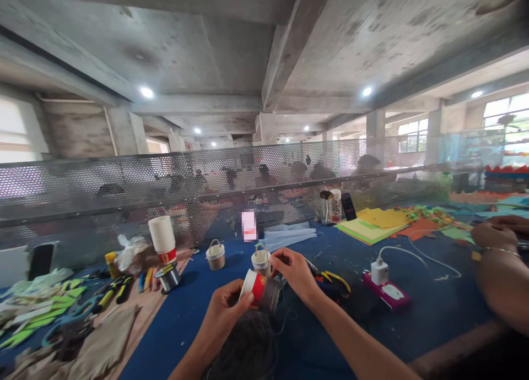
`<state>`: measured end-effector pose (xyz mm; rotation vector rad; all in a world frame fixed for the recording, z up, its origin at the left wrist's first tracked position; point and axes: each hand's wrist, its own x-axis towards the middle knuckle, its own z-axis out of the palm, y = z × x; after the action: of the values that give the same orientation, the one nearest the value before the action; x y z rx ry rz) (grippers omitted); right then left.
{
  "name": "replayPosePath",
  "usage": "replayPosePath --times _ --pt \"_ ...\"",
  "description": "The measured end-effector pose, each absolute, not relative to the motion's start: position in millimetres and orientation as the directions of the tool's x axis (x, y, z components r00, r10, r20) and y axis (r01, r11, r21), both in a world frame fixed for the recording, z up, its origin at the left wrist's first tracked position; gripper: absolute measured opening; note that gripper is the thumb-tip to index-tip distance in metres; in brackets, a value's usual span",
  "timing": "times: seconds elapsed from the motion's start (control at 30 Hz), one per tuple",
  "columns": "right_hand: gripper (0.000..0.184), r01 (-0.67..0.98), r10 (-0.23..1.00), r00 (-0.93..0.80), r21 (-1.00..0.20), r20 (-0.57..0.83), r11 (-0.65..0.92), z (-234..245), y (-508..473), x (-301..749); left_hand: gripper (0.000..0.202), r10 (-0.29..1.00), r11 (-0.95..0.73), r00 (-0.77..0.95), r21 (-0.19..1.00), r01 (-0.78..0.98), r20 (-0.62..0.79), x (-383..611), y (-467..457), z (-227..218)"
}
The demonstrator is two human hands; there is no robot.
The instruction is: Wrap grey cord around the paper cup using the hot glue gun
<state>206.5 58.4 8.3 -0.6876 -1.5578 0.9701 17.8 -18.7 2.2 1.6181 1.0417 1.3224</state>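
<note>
The left hand (231, 303) holds a red-and-white paper cup (253, 286) low over the near middle of the blue table (182, 319), the cup tilted on its side with its mouth toward the left. Blurred grey strands (271, 295) show at the cup's right end, and a dark tangled bundle (250, 344) lies below. The right hand (292, 270) is close above the cup with thumb and fingertips drawn narrow; whether they grip something is too small to tell. Just beyond the cup is a small handled bucket (260, 262), partly hidden, with a second bucket (215, 256) standing upright to its left. Farther left are a stack of paper cups (161, 234) and a wire spool (167, 278). Yellow-handled pliers (338, 281) lie right of the right hand, near a magenta power strip (387, 291), and another person's arm (498, 267) rests at the far right
</note>
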Motion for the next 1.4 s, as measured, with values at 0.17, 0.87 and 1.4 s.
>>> replayPosePath --times 0.17,0.87,1.4 --pt "0.013 -0.063 0.861 -0.218 -0.887 0.459 0.457 4.4 61.5 205.6 0.033 0.928 -0.370 0.089 0.919 0.135 0.361 16.4 -19.5 4.4" --pt "0.042 -0.117 0.891 -0.400 -0.976 0.214 0.182 -11.5 64.5 202.8 0.033 0.928 -0.369 0.008 0.917 0.154 0.373 15.7 -15.2 5.0" --pt "0.052 -0.179 0.743 -0.494 -0.889 0.452 0.422 -9.6 51.2 202.6 0.043 0.931 -0.352 -0.089 0.935 0.044 0.354 17.6 -20.2 13.0"
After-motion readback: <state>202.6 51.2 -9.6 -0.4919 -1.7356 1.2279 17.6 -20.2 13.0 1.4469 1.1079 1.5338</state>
